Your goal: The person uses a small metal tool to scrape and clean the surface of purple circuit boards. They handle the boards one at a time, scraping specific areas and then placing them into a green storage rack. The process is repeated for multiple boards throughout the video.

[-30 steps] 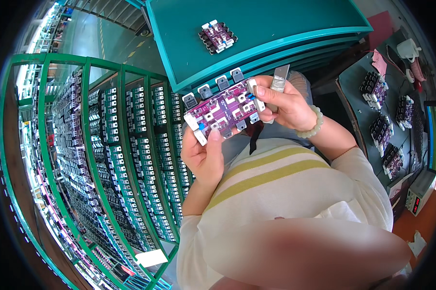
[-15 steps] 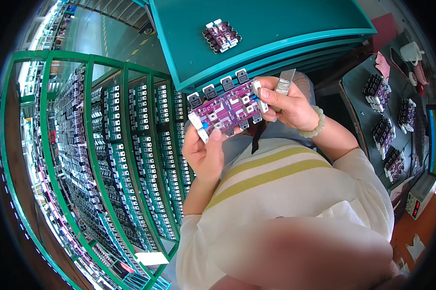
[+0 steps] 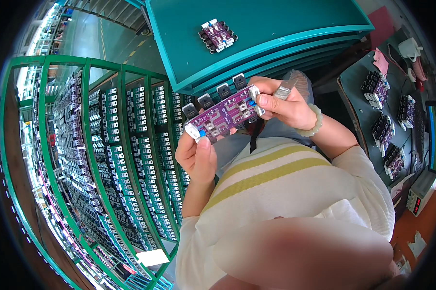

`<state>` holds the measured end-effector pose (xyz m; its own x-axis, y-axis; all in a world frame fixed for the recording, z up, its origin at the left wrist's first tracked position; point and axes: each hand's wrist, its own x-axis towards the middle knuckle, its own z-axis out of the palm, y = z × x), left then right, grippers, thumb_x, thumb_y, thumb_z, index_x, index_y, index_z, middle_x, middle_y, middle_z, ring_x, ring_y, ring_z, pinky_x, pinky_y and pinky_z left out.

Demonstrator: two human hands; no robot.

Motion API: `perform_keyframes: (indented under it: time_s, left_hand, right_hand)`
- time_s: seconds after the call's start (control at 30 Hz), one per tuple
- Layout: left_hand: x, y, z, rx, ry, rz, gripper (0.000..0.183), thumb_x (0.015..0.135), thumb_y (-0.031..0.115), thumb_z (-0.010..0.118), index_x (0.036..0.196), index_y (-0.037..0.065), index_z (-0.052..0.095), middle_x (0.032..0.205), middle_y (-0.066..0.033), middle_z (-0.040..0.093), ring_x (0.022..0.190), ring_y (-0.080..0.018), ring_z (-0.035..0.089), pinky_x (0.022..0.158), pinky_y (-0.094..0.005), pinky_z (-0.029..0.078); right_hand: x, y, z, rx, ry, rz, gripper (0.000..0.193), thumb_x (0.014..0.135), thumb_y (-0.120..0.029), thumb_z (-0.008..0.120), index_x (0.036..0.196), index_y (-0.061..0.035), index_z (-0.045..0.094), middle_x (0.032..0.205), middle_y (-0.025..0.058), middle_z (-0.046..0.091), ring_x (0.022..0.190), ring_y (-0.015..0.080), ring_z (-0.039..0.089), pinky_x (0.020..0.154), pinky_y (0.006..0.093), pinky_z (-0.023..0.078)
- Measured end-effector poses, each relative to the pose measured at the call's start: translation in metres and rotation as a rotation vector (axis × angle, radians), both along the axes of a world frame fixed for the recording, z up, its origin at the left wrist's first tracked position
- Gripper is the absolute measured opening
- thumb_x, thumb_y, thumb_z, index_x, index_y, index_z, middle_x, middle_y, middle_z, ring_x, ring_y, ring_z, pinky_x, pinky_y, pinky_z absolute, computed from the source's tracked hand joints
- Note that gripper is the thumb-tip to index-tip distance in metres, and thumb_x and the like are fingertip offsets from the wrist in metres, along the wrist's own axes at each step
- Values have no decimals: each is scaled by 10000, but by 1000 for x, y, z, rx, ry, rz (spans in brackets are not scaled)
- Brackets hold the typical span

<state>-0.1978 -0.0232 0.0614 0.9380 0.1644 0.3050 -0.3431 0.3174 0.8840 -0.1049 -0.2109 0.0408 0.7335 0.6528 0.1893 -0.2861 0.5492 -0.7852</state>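
A purple circuit board (image 3: 223, 115) is held tilted in front of my body, one end in each hand. Black transistor-like parts stick out along its far edge, and white blocks sit at both ends. My left hand (image 3: 196, 157) grips the left end, thumb near a small blue part. At the right end, my right hand (image 3: 286, 107) pinches the board with thumb and fingers. A flat silvery strip (image 3: 286, 88) also sits at the right hand, between thumb and fingers; how it is held is partly hidden.
A similar purple board (image 3: 218, 36) lies on the teal cabinet top (image 3: 276, 19). On my left stands a green rack (image 3: 93, 145) filled with rows of boards. Several more boards (image 3: 383, 133) rest on the dark table at right, near a white mug (image 3: 411, 50) and a small instrument (image 3: 422, 193).
The board has tipped, so its face looks narrower and its left end sits lower. My left hand has shifted slightly left and down. The right hand still holds its end.
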Motion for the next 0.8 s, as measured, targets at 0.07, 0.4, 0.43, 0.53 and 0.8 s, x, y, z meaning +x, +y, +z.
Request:
perform_keyframes:
  time_s: [0.07, 0.4, 0.43, 0.53, 0.8]
  left_hand:
    - [0, 3, -3, 4, -3, -24, 348, 901, 55, 383, 1200, -121, 418, 1156, -256, 537, 992, -382, 599, 790, -538, 550]
    - [7, -4, 1, -157, 60, 6, 349, 909, 40, 393, 1195, -158, 421, 1081, -247, 590, 903, -348, 643, 749, -482, 577]
    - [8, -3, 3, -153, 69, 0, 338, 913, 39, 390, 1190, -151, 429, 1074, -242, 594, 896, -344, 646, 737, -476, 582]
    - [6, -1, 2, -105, 110, 26, 326, 929, 64, 376, 1188, -123, 442, 1094, -237, 584, 888, -343, 648, 668, -471, 599]
    - [3, 0, 4, -84, 179, 73, 320, 940, 73, 372, 1180, -122, 456, 1052, -227, 609, 838, -312, 665, 635, -453, 608]
  right_hand:
    - [0, -2, 3, -19, -36, -15, 247, 938, -156, 542, 1091, 33, 583, 874, 0, 448, 606, 35, 329, 489, 212, 247]
    - [1, -6, 11, -170, -150, -44, 232, 919, -142, 571, 1080, 24, 595, 964, 18, 489, 688, 49, 389, 594, 200, 334]
    - [4, -8, 12, -207, -171, -7, 265, 907, -150, 591, 1113, 16, 578, 998, 27, 497, 737, 60, 411, 648, 208, 358]
    - [14, -13, 19, -332, -329, -166, 437, 857, -174, 652, 1229, -9, 492, 1099, 47, 501, 916, 97, 425, 815, 250, 368]
    - [30, -26, 61, -1041, -1321, -602, 247, 841, -181, 593, 1052, -53, 614, 825, 53, 503, 849, 212, 451, 758, 329, 300]
